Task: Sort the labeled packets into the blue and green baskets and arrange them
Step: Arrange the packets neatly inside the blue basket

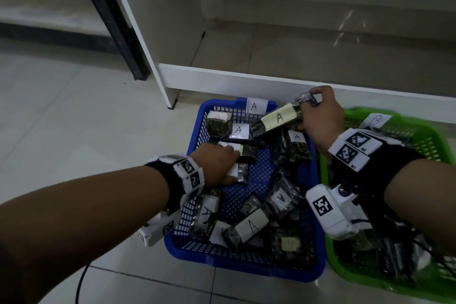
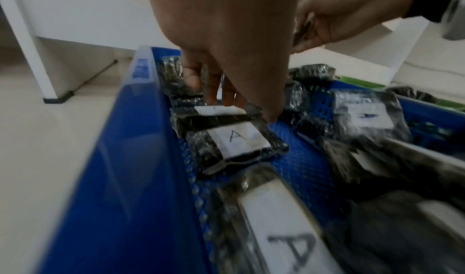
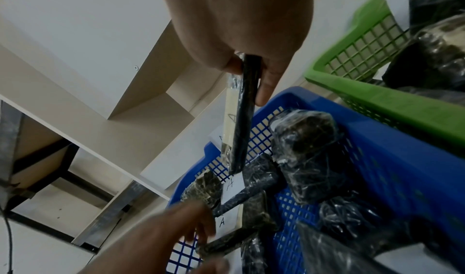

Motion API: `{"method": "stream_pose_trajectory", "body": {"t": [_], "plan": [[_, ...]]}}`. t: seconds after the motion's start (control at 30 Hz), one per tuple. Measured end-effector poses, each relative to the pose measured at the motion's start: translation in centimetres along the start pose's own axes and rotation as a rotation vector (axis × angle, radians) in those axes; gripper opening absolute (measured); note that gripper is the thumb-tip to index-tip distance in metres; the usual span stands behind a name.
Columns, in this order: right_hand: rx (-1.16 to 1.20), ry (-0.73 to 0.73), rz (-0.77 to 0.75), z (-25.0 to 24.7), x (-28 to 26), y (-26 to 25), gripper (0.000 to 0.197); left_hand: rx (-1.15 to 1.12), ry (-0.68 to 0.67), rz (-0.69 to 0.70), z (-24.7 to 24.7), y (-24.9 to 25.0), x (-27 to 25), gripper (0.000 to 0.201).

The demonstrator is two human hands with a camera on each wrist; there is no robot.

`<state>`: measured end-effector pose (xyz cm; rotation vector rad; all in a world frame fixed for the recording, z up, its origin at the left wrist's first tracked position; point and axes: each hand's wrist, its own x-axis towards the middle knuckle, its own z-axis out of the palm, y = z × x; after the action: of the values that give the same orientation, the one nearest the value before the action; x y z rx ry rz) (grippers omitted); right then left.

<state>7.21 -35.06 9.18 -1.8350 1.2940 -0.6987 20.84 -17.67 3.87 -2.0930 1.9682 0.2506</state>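
Observation:
The blue basket [image 1: 246, 269] [image 2: 125, 179] [image 3: 377, 139] carries an "A" tag [image 1: 256, 105] on its far rim and holds several dark, plastic-wrapped packets labeled A. The green basket [image 1: 345, 271] [image 3: 365, 91], tagged "B" [image 1: 376, 119], stands right beside it with dark packets inside. My right hand [image 1: 312, 101] [image 3: 251, 69] pinches one end of an A packet [image 1: 278, 117] [image 3: 242, 119] in the air over the blue basket's far right corner. My left hand [image 1: 234, 165] [image 2: 239, 99] reaches into the blue basket's left side, straight fingers resting on a packet [image 1: 246, 150] [image 2: 219, 110] there.
A white shelf unit [image 1: 246, 76] stands just behind both baskets, with a black metal leg [image 1: 111, 20] to its left. The baskets sit on a pale tiled floor [image 1: 74, 118]. A black cable [image 1: 80, 286] runs along the floor under my left arm.

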Motion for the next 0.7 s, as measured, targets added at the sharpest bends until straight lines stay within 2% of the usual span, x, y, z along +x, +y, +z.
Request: {"method": "stream_pose_trajectory", "body": {"t": [0.07,0.17,0.27,0.33,0.47,0.63,0.7], "plan": [[0.033,-0.006,0.033,0.2,0.0,0.1,0.019,0.007,0.147,-0.040,-0.9,-0.8,0.6,0.043],[0.037,-0.005,0.025,0.4,-0.4,-0.5,0.019,0.040,0.290,-0.244,-2.0,-2.9,2.1,0.043],[0.017,0.010,0.003,0.4,-0.5,-0.7,0.021,-0.043,0.172,-0.364,-2.1,-4.7,3.1,0.054],[0.030,0.027,-0.002,0.4,-0.4,-0.7,0.021,-0.031,0.133,-0.360,-1.7,-5.3,3.4,0.048],[0.047,0.000,0.003,1.0,-0.4,0.0,0.022,0.010,0.162,-0.312,-1.2,-6.0,3.1,0.045],[0.085,-0.029,0.024,2.9,-0.7,0.5,0.027,-0.201,0.250,-0.323,-1.8,-6.5,2.0,0.052],[0.139,-0.060,0.057,4.1,-0.7,0.5,0.024,-0.266,0.243,-0.243,-2.0,-6.8,1.3,0.050]]}}
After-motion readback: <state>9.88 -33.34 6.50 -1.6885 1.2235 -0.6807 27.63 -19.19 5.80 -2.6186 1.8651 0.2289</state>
